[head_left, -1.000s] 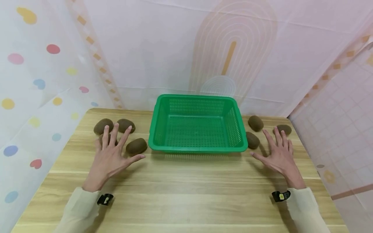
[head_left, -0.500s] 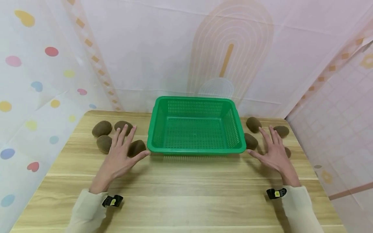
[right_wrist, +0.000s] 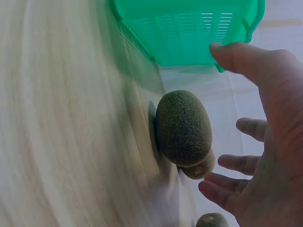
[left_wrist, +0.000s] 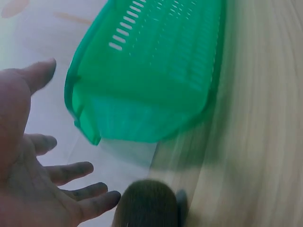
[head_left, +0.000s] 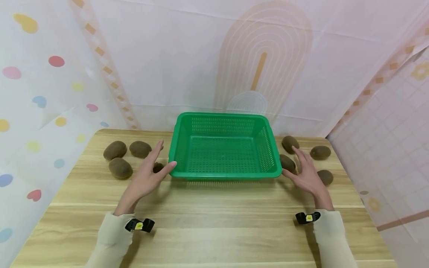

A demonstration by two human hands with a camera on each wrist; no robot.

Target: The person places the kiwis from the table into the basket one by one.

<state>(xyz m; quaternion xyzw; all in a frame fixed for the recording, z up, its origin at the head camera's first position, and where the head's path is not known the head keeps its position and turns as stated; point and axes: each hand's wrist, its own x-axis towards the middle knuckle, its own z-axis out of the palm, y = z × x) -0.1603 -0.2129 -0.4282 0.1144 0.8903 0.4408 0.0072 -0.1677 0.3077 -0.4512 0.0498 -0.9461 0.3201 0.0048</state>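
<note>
An empty green plastic basket [head_left: 222, 174] with slotted walls stands between my hands. My left hand [head_left: 145, 178] is spread at its left end, the thumb overlapping the rim in the head view; the left wrist view shows that thumb apart from the basket. Beneath this hand a kiwi [left_wrist: 147, 205] is partly hidden. On the opposite side, my right hand [head_left: 306, 178] holds nothing, its thumb tip close to the basket's front right corner. Another kiwi [right_wrist: 183, 127] lies beside the basket, under the gap between right thumb and fingers.
More kiwis [head_left: 115, 150] lie on the wooden table [head_left: 214, 223] left of the basket. Others, one at the far right [head_left: 320, 152], lie around my right hand. A patterned cloth [head_left: 174, 56] hangs close behind the basket and along both sides.
Both hands have moved inward to the basket's ends, the left hand further, passing over the kiwis. The left hand has turned palm toward the basket. Kiwis and basket stay in place.
</note>
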